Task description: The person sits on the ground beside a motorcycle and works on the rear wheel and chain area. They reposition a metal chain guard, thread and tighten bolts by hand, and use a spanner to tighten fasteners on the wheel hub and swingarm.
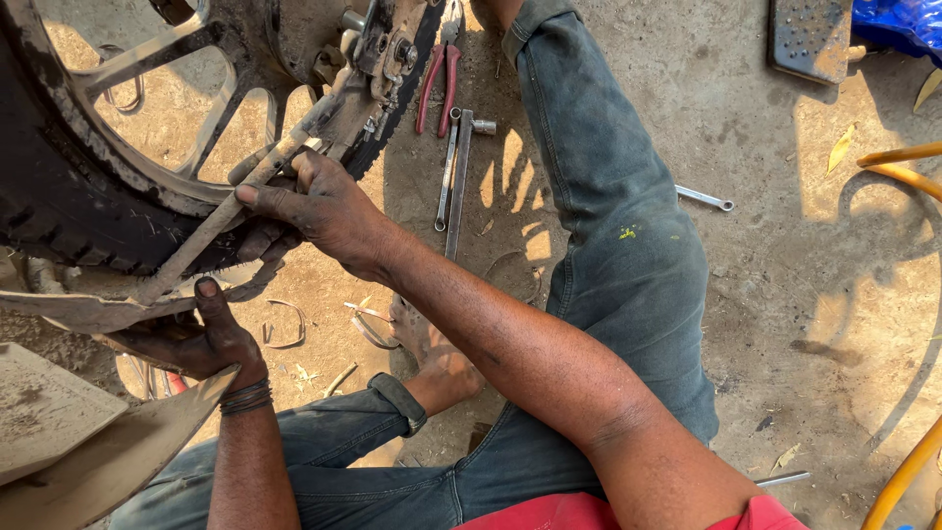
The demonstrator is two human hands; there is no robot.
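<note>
A motorcycle wheel with a black tyre and silver spokes fills the upper left. A long dusty metal bar runs diagonally across the rim. My right hand is shut on the bar's upper part, close to the brake and axle hardware. My left hand grips the dirty mudguard edge at the bar's lower end, thumb up against it. I sit on the ground in dark jeans, one bare foot showing.
Red-handled pliers, a long socket wrench and a spanner lie on the dirt. A metal footplate and blue sheet sit top right. Yellow tubing curves along the right edge.
</note>
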